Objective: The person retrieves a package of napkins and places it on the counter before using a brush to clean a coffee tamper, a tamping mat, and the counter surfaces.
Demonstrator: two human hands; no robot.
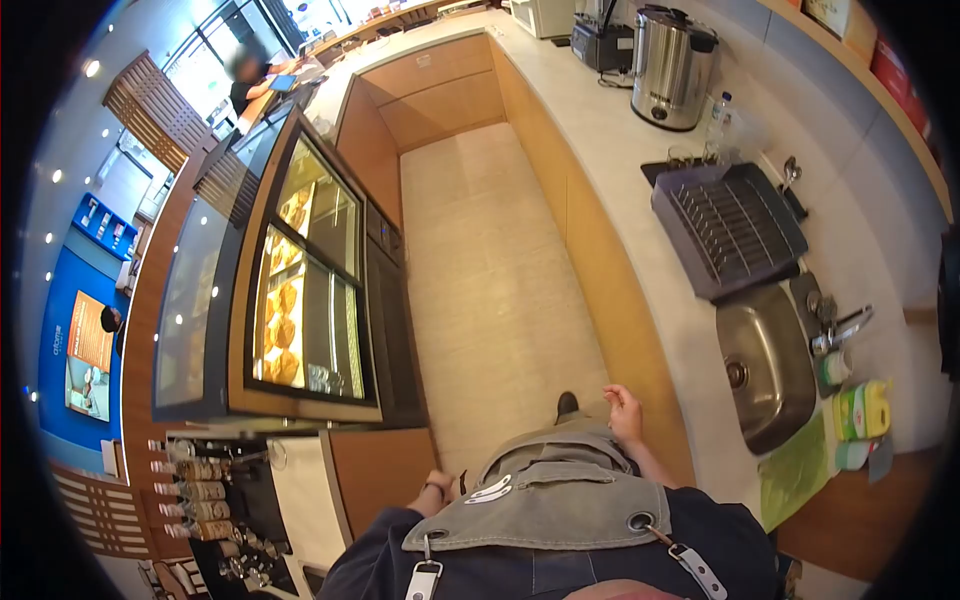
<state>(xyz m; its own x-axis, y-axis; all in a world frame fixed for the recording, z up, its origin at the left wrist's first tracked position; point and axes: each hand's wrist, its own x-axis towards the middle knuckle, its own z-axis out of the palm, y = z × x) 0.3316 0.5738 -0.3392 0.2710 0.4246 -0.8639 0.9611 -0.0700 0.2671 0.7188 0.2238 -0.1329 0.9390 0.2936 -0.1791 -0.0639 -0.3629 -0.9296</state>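
Observation:
My right hand (625, 412) hangs in front of the wooden cabinet fronts under the right counter, its fingers loosely bent with nothing in them. On the other side, my left hand (434, 492) hangs low beside my grey apron (560, 495), near the brown end panel of the left counter. A dark band circles that wrist; the fingers are small in view and look loose, with no object showing in them. One dark shoe (567, 403) shows on the pale floor (480, 270) of the aisle.
Left of the aisle stands a lit pastry display case (305, 290), with several bottles (195, 490) nearer me. Along the right counter are a steel urn (668, 75), a dish rack (735, 225), a sink (765, 370) and a yellow-green jug (862, 410). Another person (245, 90) is at the far left.

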